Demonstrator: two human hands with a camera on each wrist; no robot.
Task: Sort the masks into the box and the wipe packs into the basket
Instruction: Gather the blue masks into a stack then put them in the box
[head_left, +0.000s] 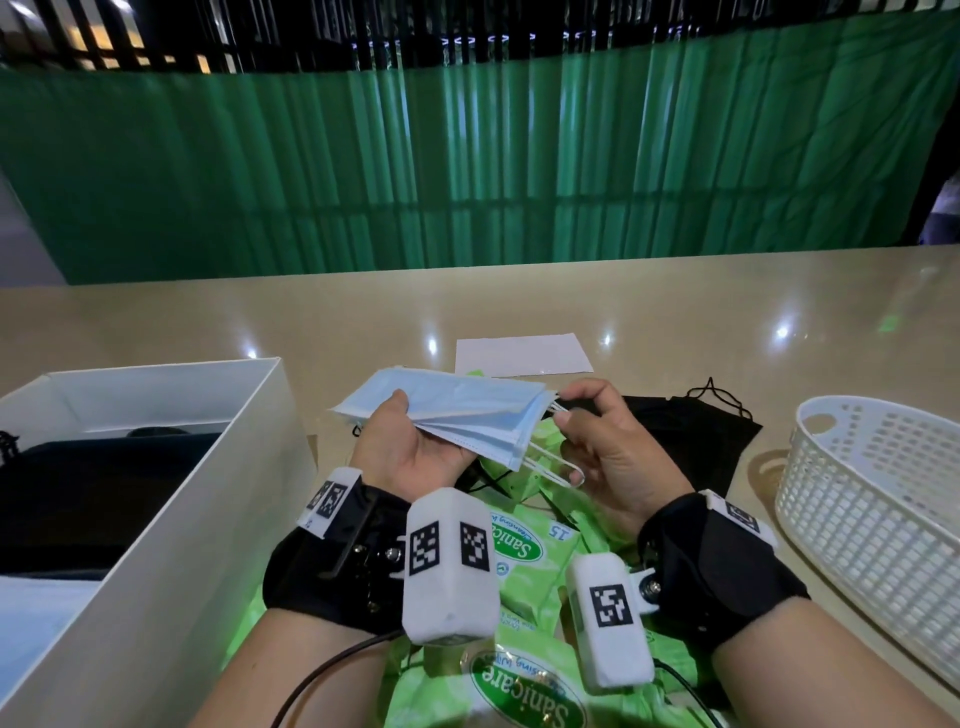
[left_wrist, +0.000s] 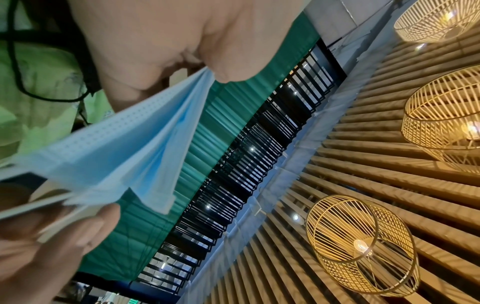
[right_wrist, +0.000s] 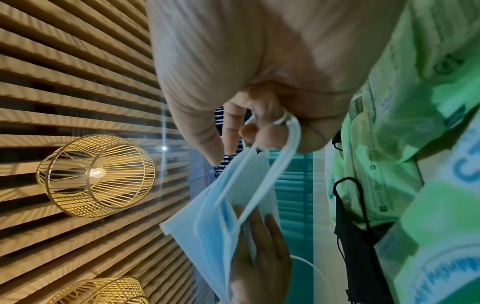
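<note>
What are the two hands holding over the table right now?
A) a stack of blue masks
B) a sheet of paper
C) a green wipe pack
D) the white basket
A: the left hand grips the blue masks with its thumb on top, while the right hand pinches their white ear loops.

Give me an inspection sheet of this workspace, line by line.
Surface: glossy beige tabletop.
Job's things: stack of light-blue pleated masks held up; black masks on table; green wipe packs piled near; white cardboard box left, with dark masks inside; white perforated plastic basket right.
Clutter: white paper sheet.
Hands: left hand holds the stack; right hand pinches white ear loops.
Cables: black wrist-camera cable.
Surroundings: green curtain.
</note>
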